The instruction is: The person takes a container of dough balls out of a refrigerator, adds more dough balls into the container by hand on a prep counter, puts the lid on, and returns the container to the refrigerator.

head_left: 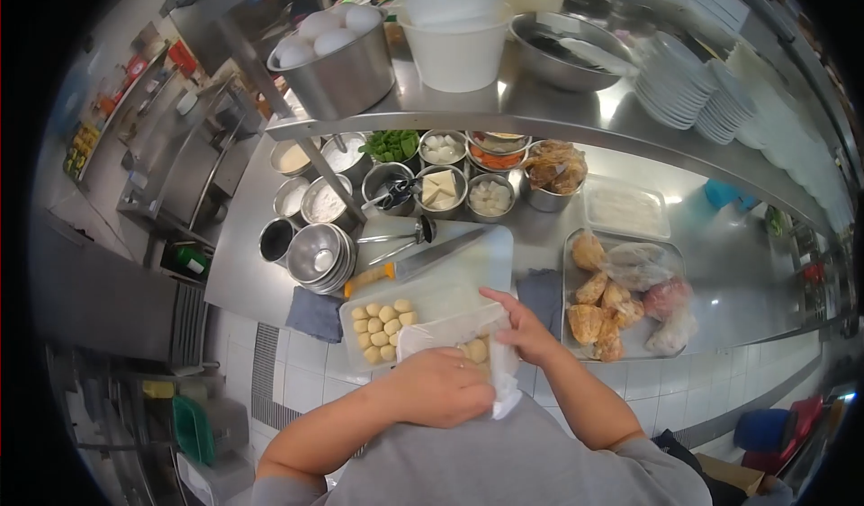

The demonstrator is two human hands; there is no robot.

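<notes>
My left hand [441,387] is closed at the near side of a clear plastic bag [441,331], its fingers curled on the crumpled plastic. To the right, my right hand [526,328] has its index finger stretched out and its thumb apart, close to the bag's right edge. Several pale round dough balls [389,324] lie in a translucent tray [337,358], left of the bag. A few more balls [477,351] show between my hands. Behind the tray, a knife with an orange handle [370,278] rests on a white cutting board [490,263].
Steel bowls [317,252] stand at the left, ingredient tins [440,188] behind the board. At the right are a metal tray [621,349] of chicken-like pieces and bags, and a lidded box [627,211]. An overhead steel shelf [531,110] holds eggs [335,41], tubs and plates.
</notes>
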